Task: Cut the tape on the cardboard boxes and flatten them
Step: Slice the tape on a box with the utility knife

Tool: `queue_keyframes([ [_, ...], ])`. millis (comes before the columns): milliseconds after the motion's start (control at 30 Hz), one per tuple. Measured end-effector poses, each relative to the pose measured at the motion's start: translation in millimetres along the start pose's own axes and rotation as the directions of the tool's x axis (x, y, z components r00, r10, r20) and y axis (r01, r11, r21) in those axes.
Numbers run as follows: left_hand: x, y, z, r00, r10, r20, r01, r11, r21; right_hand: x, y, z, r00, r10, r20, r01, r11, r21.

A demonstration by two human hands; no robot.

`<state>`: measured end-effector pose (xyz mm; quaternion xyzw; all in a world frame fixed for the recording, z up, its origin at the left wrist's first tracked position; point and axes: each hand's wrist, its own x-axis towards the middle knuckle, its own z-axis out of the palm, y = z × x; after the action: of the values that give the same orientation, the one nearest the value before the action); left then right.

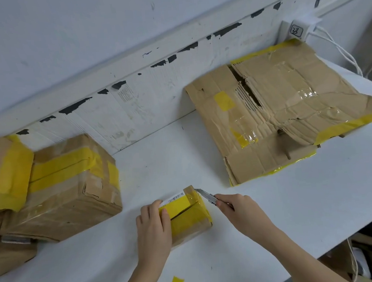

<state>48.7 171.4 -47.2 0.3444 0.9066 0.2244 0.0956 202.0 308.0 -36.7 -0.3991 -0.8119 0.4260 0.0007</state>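
Head view: small brown cardboard box with yellow tape (187, 214) sits near front of white table (297, 210), between your hands. Your left hand (153, 227) lies on box's left end, fingers curled over top edge, likely bracing it against blade push. Your right hand (236, 208) pinches slim grey utility knife (205, 196), tip at box's far right corner where tape ends, probable cut start. Flattened brown cardboard sheet (278, 115) parked far right; taped boxes (57, 186) wait left, out of cutting path.

Soft even light, wide-angle edge distortion
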Motion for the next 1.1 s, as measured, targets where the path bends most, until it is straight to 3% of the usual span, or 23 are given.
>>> queue_keyframes([
  [600,5,-1,5,1.0,-0.025,0.014,0.024,0.999,0.031,-36,9,-5,0.984,-0.065,0.166,0.068,0.998,-0.009],
  [867,4,1,3,1.0,-0.013,0.026,0.012,1.0,0.021,-52,16,-4,0.981,-0.082,0.173,0.095,0.993,-0.07],
  [1100,5,4,0,0.999,-0.028,0.041,0.027,0.999,0.025,-62,26,-9,0.986,-0.059,0.154,0.056,0.998,0.021],
])
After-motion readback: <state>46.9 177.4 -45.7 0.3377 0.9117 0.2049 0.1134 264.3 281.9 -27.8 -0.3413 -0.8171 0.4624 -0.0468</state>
